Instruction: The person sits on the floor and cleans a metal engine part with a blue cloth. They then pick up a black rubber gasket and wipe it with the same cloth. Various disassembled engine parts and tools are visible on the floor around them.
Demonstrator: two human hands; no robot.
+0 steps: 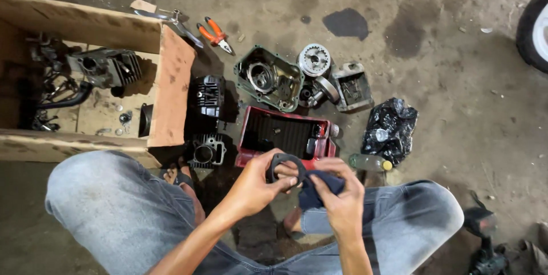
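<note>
Wiping of a dark ring-shaped gasket (283, 168) under way, held up between both hands above the knees.

The left hand (255, 186) has its fingers (273, 160) closed round the ring's rim, while the right hand (341, 198) has its fingers pinched on a dark blue rag (317, 190) pressed against the ring's right side. How clean the ring is cannot be told; by my reading the wipe is partway. On the floor, a red tray (285, 133), two finned cylinders (206, 121), an open engine casing (268, 78), a sprocket wheel (314, 59) and orange pliers (214, 33) lie close together just beyond the hands. A cardboard box (171, 81) walls the left side; a black bag (391, 126) and plastic bottle (370, 162) sit just beside the right knee. Bare concrete opens farther right, short of a tyre (534, 29) at the edge.
</note>
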